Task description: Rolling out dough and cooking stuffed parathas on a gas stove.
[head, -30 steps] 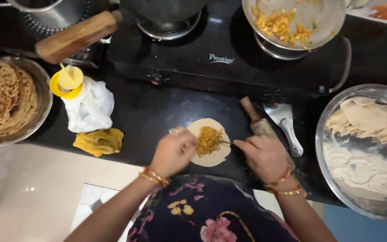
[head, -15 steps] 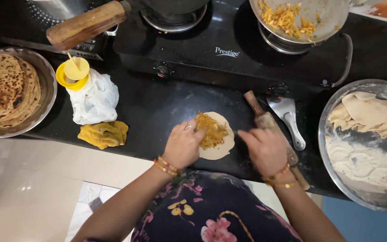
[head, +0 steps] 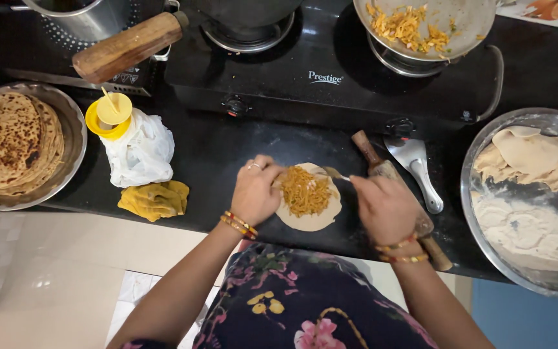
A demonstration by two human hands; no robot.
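Stovetop (head: 330, 84) fills the back of my view, black, with a steel bowl of yellow filling (head: 424, 29) on its right burner; at far right a wide steel tray (head: 479, 194) holds flour and soft dough sheets, at far left a plate (head: 75, 139) carries a stack of browned flatbreads (head: 11, 142). Nearer in, a white cloth bundle (head: 140, 152) under a yellow cap, a yellow rag (head: 155, 199), a rolling pin (head: 372, 158) and a steel spatula (head: 418, 168) lie on the dark counter. Between my hands sits the rolled dough disc (head: 310, 216), flat on the counter, with a heap of shredded filling (head: 303, 190) at its middle. My left hand (head: 256, 190) pins the disc's left rim, fingers curled down on the edge, gripping nothing else. My right hand (head: 385, 207) is closed around a small spoon (head: 334, 173) whose tip touches the disc's upper right edge. Doing this well, I judge, means keeping the filling heaped centrally — a bare margin all round — and holding the rim steady so the dough doesn't slide or tear.
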